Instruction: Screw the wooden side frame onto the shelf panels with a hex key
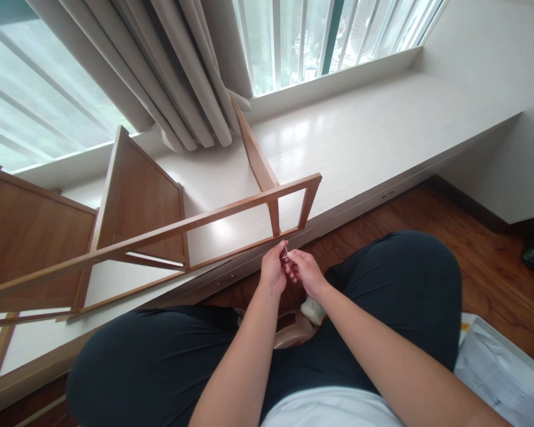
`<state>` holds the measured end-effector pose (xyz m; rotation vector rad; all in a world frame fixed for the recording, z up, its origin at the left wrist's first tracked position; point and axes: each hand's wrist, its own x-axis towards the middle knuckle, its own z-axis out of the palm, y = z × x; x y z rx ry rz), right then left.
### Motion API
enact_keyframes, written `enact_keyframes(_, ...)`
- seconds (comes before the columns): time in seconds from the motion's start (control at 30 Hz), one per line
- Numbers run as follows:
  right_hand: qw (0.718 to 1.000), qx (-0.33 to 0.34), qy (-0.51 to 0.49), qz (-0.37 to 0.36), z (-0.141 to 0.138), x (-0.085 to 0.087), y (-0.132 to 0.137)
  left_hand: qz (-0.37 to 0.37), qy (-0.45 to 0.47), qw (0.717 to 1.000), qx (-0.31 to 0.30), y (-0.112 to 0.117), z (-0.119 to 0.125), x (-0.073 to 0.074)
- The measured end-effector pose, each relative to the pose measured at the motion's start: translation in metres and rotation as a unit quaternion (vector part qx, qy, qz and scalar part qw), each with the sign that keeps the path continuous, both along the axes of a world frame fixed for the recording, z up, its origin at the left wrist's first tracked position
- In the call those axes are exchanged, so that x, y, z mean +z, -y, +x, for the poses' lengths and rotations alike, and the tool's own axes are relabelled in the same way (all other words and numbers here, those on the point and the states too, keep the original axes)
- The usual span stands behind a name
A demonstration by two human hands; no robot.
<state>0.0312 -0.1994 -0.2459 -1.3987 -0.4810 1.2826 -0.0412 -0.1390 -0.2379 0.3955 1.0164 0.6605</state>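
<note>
window ledge (382, 136): both hands (left (273, 268), right (303, 270)) pinch a screw (285, 248).

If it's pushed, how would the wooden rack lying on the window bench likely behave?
Probably stiff: the wooden rack has solid panels and straight rails. Likely light for its size, being thin-slatted. It may slide easily on the glossy bench.

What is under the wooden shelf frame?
White window ledge shows through open bars of the wooden shelf frame; solid panels hide the rest. Left hand and right hand pinch a metal piece nearby.
</note>
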Motion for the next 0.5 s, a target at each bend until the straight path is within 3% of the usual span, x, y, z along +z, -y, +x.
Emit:
enact_keyframes(0.2,0.990,-0.022,0.141,-0.005,0.0010,0.0016,0.0036,-0.003,-0.002,0.999,0.046,-0.0009,0.0009,0.0022)
enact_keyframes(0.33,0.957,-0.057,0.285,-0.002,0.0023,0.0043,0.0076,-0.029,0.004,0.997,0.072,-0.0029,0.0020,0.0034)
enact_keyframes(0.5,0.925,-0.038,0.379,0.002,0.0007,0.0040,0.0095,-0.059,0.035,0.996,0.062,-0.0033,0.0045,0.0061)
